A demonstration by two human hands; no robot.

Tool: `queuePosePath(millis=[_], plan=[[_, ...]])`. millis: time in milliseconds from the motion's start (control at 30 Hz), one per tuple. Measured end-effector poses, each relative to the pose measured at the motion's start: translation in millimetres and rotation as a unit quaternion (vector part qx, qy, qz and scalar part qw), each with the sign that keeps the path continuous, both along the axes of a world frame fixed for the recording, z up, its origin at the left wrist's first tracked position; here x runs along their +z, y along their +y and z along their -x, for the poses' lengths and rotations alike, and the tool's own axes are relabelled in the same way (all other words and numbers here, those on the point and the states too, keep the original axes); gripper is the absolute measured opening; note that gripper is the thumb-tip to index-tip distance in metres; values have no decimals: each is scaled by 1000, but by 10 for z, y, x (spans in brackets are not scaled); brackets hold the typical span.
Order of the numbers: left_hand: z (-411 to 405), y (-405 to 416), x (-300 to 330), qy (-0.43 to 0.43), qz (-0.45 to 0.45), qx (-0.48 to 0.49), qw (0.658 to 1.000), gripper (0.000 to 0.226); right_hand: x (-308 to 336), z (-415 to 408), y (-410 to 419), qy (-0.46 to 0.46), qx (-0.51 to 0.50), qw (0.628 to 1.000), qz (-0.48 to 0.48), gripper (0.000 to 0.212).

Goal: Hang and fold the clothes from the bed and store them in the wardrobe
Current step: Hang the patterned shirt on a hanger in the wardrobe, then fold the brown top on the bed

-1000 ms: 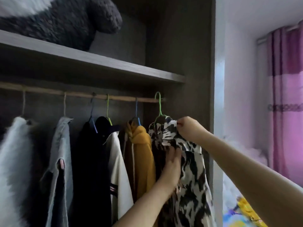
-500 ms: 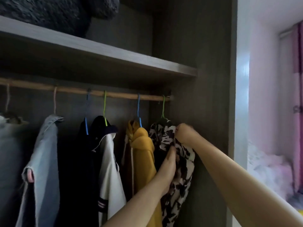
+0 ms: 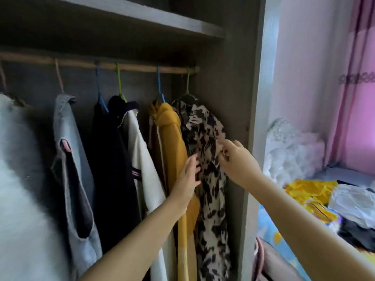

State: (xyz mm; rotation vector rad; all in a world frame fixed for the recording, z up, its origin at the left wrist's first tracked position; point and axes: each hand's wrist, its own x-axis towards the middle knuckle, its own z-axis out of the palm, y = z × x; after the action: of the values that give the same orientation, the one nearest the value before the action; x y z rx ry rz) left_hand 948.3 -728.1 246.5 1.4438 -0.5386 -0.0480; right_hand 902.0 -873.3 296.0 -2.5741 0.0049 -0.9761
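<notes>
The print shirt [image 3: 205,138] hangs on a green hanger [image 3: 188,82] at the far right end of the rail [image 3: 129,66], last in the row. Its right edge lies close to the wardrobe side panel [image 3: 233,88], with only a narrow dark gap between cloth and wood. On its left it presses against the mustard hoodie [image 3: 172,138], which hangs on a blue hanger [image 3: 160,84].

The left hand [image 3: 187,177] reaches in at the seam between hoodie and shirt, fingers fairly straight and resting on the shirt's left edge, its grip released. The right hand [image 3: 235,157] sits at the shirt's right edge, fingertips curled and pinching a fold of the patterned cloth at mid-height.

Further left along the rail hang a white jacket [image 3: 142,159], a dark garment [image 3: 109,159], a grey denim piece [image 3: 67,138] and a fluffy white coat [image 3: 18,179], packed with little room between them. A shelf [image 3: 142,15] runs above the rail.

To the right, past the wardrobe's pale front edge [image 3: 261,118], the bed [image 3: 269,230] carries more clothes: a yellow garment [image 3: 308,189], a white one [image 3: 353,201] and a dark one [image 3: 357,232]. A pink curtain [image 3: 361,98] hangs behind.
</notes>
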Motion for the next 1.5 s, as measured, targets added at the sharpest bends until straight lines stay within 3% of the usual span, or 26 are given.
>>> queuePosePath(millis=[133, 333, 533, 767, 967, 1133, 1500], plan=[[503, 159, -594, 40, -33, 33, 998, 43, -825, 613, -134, 80, -19, 996, -24, 36], [1280, -121, -1191, 74, -124, -11, 989, 35, -1693, 1484, -362, 204, -106, 973, -35, 38], [1804, -675, -1790, 85, -214, -99, 968, 32, -2313, 2427, -838, 328, -191, 925, -38, 38], [2352, -1957, -2467, 76, -304, -219, 924, 29, -2896, 3557, -1825, 441, -271, 850, -95, 35], [3064, -3101, -2889, 51, -349, -332, 875, 23, -3251, 4590, -2742, 496, -327, 794, -131, 32], [3382, -3765, -3102, 28, -398, -397, 827, 20, -3392, 5116, -3316, 502, -358, 767, -177, 34], [3212, -5141, -3530, 31, -446, -455, 770, 24, -3840, 5080, -4539, 526, -390, 708, -266, 38]])
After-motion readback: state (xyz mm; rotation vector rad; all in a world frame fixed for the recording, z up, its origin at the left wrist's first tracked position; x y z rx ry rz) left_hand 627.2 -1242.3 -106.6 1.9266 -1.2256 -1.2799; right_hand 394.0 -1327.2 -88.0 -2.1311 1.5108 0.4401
